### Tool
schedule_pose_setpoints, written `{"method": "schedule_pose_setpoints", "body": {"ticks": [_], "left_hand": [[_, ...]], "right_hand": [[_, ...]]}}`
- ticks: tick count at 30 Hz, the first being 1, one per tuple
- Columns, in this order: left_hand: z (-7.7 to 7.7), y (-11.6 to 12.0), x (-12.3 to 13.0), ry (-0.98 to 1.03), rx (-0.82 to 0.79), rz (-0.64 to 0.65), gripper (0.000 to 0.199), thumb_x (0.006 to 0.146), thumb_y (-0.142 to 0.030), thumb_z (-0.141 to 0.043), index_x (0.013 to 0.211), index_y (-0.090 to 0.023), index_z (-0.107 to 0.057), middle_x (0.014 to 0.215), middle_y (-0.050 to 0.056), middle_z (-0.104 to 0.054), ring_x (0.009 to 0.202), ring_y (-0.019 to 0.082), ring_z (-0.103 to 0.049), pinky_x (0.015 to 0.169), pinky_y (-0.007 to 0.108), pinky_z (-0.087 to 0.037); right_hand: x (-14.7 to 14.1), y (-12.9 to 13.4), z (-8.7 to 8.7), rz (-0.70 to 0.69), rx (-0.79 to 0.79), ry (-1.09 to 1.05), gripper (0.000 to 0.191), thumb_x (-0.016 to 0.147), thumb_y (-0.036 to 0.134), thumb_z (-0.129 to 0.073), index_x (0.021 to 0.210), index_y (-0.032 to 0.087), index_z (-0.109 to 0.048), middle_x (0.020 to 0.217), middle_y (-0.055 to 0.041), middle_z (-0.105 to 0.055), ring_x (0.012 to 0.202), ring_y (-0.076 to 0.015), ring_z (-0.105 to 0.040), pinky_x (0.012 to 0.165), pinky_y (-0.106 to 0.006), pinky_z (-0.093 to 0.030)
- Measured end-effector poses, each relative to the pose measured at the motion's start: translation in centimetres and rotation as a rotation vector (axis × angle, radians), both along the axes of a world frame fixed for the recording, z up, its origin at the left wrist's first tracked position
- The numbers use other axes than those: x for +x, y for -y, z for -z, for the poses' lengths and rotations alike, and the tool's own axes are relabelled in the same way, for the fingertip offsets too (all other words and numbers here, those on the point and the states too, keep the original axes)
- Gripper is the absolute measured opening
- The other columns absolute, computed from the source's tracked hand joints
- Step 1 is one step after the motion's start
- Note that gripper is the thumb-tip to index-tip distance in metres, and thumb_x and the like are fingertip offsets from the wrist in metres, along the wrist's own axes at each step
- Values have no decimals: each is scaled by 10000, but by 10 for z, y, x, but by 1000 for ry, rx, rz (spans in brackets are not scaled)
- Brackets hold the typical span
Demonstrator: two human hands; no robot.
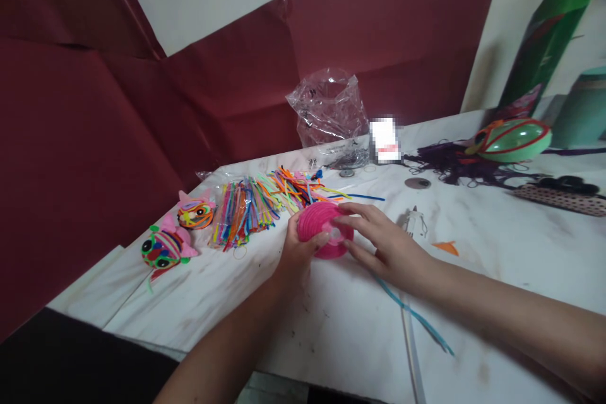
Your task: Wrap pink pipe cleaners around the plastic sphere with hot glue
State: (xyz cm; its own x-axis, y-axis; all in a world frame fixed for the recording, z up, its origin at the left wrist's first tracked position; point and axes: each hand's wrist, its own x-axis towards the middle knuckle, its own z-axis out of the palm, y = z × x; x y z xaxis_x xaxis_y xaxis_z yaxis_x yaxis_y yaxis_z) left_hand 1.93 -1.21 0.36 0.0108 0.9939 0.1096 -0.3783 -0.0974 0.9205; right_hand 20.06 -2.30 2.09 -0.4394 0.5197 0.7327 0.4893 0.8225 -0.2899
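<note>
A round pink ball wound in coils (pixel 316 219), with a paler, shiny spot in its face, is held a little above the table. My left hand (pixel 303 243) grips it from the left, thumb across its front. From the right, my right hand (pixel 379 237) touches its edge with bent, slightly parted fingers. Beneath my right forearm lies a light-blue pipe cleaner (pixel 419 315). A white glue gun (pixel 415 222) rests just beyond my right wrist, beside an orange scrap (pixel 446 247).
Bundles of coloured pipe cleaners (pixel 249 208) lie left of centre. Two decorated balls with pink ears (pixel 165 249) sit at the left. Behind stands a clear plastic bag (pixel 331 117). At right are a green balloon-like shape (pixel 518 142), purple strands (pixel 445 161) and a dotted case (pixel 558 199).
</note>
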Motion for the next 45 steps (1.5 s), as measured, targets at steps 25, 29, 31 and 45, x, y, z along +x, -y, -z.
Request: {"method": "schedule_pose_setpoints", "body": {"ticks": [25,29,31,45], "left_hand": [[-3,8,4,-130,29,-75,843,495,-232,-855,1238,-200,-456,1170,109,-605,1053,283,-592,880,400,-491],[-4,8,5,-112,18,-71,834,504,-253,-850,1240,-206,-461,1159,111,-613,1039,287,-600,881,415,-489],[-4,7,5,-112,9,-67,825,499,-249,-853,1229,-209,-470,1150,108,-619,1038,288,-602,886,417,-487],[1,1,3,-41,-24,-21,812,516,-198,-835,1241,-210,-471,1137,100,-634,1037,278,-606,918,435,-468]], "right_hand": [[-6,-2,11,-21,29,-14,206,859,85,-474,1024,168,-564,1216,-180,-556,1131,-276,-501,894,-500,-490],[-7,0,9,-34,4,-29,220,857,96,-476,1037,179,-572,1220,-176,-565,1147,-282,-508,900,-511,-489],[-7,1,8,-33,-37,-56,218,862,106,-475,1032,186,-584,1221,-168,-572,1165,-280,-508,909,-513,-487],[-3,-3,3,-32,-326,-151,297,889,176,-450,1099,226,-654,1360,-117,-532,1284,-266,-465,1018,-544,-417]]}}
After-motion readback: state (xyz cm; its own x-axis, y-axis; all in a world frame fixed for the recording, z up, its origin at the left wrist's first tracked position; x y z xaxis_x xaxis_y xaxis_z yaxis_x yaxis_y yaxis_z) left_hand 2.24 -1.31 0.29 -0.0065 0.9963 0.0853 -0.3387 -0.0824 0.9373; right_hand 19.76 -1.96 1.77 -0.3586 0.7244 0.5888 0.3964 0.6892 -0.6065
